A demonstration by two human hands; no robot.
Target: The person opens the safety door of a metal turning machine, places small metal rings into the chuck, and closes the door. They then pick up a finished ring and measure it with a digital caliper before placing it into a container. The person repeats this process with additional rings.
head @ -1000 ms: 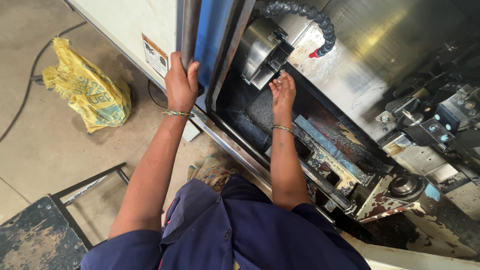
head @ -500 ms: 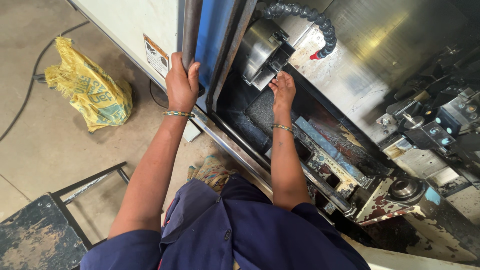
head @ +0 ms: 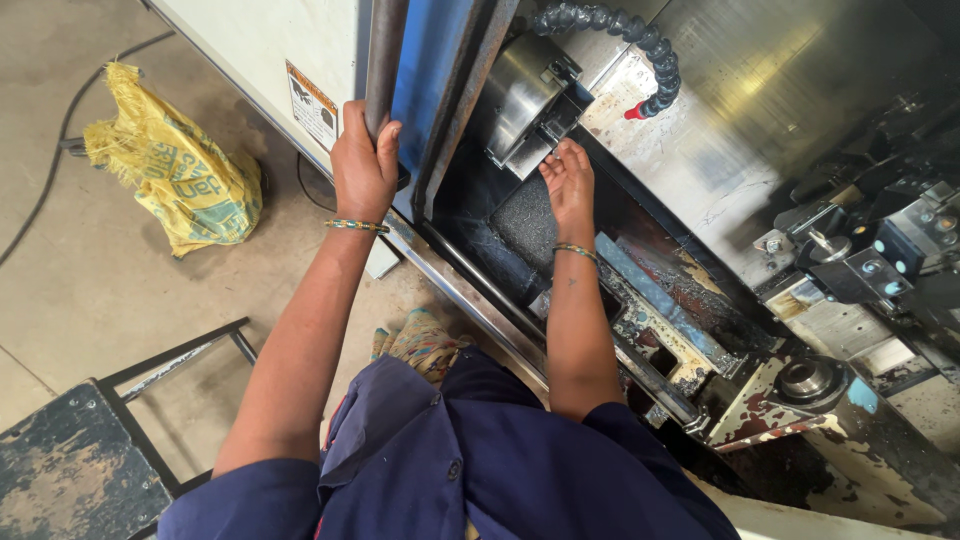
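Left hand [head: 362, 165]: fingers wrapped tight round the dark bar [head: 384, 55], far left.
Right hand [head: 568, 180]: fingers spread, tips at the steel chuck [head: 525, 95], inside the machine.

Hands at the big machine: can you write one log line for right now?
left hand: grips door handle bar | right hand: at metal chuck, contact unclear | yellow sack: on floor
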